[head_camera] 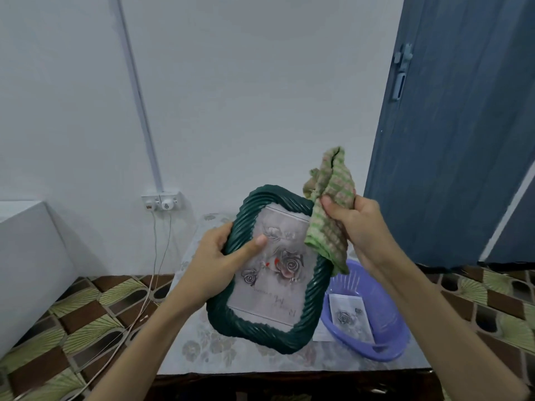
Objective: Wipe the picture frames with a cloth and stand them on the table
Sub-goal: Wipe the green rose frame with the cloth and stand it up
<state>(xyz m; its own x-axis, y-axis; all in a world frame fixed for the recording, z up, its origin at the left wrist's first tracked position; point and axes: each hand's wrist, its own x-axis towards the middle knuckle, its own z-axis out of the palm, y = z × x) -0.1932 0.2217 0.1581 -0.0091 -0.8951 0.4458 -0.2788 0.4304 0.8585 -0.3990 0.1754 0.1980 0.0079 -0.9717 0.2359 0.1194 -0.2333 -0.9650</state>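
Note:
A dark green picture frame with a twisted rim and a grey rose picture is held tilted above the table. My left hand grips its left edge, thumb lying on the glass. My right hand holds a bunched green checked cloth at the frame's upper right corner, the cloth hanging over the rim there. A second picture with a rose print lies inside a purple plastic basket on the table's right side.
The small table carries a floral covering and stands against a white wall. A wall socket with white cables hanging to the patterned floor sits on the left. A white box edge is far left; a blue door is on the right.

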